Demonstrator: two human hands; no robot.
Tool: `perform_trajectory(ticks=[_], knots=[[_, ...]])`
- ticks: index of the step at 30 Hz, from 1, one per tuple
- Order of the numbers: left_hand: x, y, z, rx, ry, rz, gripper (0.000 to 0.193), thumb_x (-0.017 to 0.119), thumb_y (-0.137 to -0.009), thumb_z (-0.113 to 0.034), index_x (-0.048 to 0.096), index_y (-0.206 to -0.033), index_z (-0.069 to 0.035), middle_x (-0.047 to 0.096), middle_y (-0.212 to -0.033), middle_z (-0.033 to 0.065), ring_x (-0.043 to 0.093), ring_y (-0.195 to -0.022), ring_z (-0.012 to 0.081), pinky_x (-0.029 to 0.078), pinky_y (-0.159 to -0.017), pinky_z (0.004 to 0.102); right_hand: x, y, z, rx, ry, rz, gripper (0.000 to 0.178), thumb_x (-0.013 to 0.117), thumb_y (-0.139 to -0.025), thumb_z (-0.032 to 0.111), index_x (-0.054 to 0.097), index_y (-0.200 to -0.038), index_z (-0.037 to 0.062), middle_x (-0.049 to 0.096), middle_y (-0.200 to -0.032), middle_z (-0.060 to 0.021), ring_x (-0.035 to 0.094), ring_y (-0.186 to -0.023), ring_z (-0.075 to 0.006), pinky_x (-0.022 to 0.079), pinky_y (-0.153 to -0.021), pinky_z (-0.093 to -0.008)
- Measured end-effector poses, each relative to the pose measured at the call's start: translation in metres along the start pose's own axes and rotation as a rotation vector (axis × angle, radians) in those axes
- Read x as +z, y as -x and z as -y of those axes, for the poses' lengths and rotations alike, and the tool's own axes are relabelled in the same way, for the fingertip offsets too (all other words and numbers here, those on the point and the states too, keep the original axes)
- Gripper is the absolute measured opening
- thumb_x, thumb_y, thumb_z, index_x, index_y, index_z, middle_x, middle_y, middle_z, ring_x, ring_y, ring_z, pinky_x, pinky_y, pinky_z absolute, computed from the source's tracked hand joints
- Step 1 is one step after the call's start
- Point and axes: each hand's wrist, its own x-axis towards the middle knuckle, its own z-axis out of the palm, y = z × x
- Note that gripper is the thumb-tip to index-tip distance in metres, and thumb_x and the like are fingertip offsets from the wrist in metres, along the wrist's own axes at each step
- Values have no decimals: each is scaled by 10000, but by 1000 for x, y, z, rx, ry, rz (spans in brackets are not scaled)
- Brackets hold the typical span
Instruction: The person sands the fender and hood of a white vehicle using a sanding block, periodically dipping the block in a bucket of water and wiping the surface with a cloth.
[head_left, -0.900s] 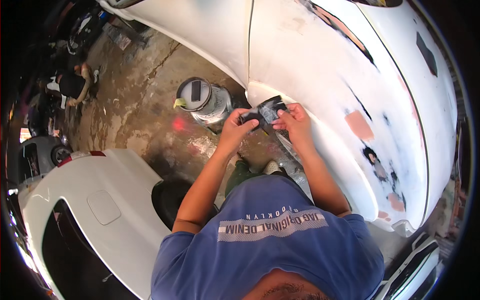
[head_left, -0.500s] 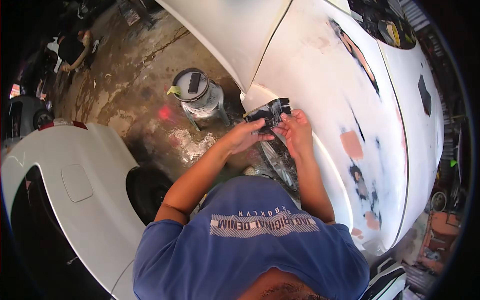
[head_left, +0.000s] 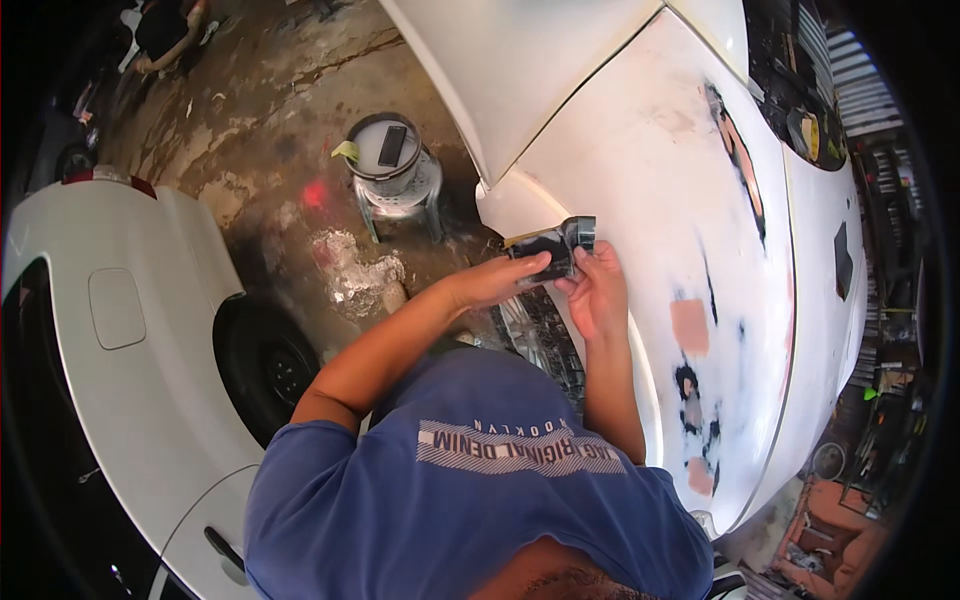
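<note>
Both hands hold a dark sheet of sandpaper (head_left: 548, 243), streaked with pale smears, in front of my chest. My left hand (head_left: 492, 281) grips its near left part, the thumb lying on top. At the right end, my right hand (head_left: 600, 295) pinches it between thumb and fingers, where the sheet bends upward. Just beyond and to the right is a white car body panel (head_left: 620, 150), with pinkish filler patches (head_left: 689, 327) and bare dark spots. My hands are near its lower curved edge; whether they touch it, I cannot tell.
A bucket (head_left: 398, 184) stands on a stool (head_left: 434, 200), with a black phone (head_left: 393, 146) and a yellow-green cloth (head_left: 346, 151) on top. Another white car (head_left: 170, 270) is parked at left. The concrete floor (head_left: 270, 110) looks wet. Another person (head_left: 165, 35) is at the far left.
The sandpaper's right end now bends up, where it was spread flatter before. My left hand has shifted further under the sheet. The whole view has turned slightly.
</note>
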Motion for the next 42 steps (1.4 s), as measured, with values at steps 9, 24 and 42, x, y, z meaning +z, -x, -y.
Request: perform_trajectory(ticks=[9, 24, 42], knots=[[-12, -25, -20, 280, 97, -499, 605, 467, -1074, -307, 302, -1548, 31, 489, -1511, 178, 540, -1347, 319, 458, -1124, 387, 6, 46, 38, -352, 770, -150, 327, 600, -1011, 73, 546, -1314, -39, 646, -1280, -202, 693, -1070, -258, 561, -906, -340], [28, -139, -9, 335, -595, -921, 851, 462, -1022, -434, 108, -1572, 110, 64, -1656, 329, 9, -1550, 471, 24, -1265, 516, -51, 124, 142, -1278, 1537, -528, 203, 534, -1059, 100, 605, -1199, -28, 652, -1250, -172, 707, -978, -251, 600, -768, -320], [4, -136, -27, 416, -285, -908, 783, 395, -982, -415, 221, -1564, 79, 233, -1644, 237, 123, -1564, 329, -8, -1262, 494, -71, 109, 141, -1498, 1726, -439, 307, 577, -1056, 210, 614, -1166, -74, 582, -1193, -207, 617, -1029, -271, 595, -767, -338]])
